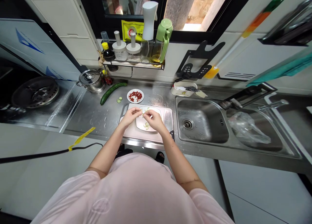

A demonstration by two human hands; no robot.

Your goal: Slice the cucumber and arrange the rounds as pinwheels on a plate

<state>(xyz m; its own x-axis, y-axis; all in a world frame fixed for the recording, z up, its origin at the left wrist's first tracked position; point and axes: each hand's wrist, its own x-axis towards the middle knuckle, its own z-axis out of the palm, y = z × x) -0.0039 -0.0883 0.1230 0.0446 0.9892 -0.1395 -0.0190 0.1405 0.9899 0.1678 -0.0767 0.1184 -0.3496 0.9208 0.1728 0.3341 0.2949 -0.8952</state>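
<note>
Both my hands meet above a white plate (152,128) that rests on a pale pink cutting board (131,133). The fingers of my left hand (133,116) are pinched at the plate's upper left. Close to its right, my right hand (154,120) pinches too, with a small pale piece at its fingertips, perhaps a cucumber slice. What my left fingertips hold is too small to name. Thin pale green slices (146,125) lie fanned on the plate. Behind the board, a round plate (142,92) holds chopped red pieces (135,96). A long cucumber (112,92) and a few slices (119,99) lie to the left.
A steel pot (91,81) stands at the back left, beyond it a pan (35,91) on the stove. Bottles and jars fill a wall rack (134,65). At the right are a sink (203,120), a faucet (274,104) and a plastic bag (248,126).
</note>
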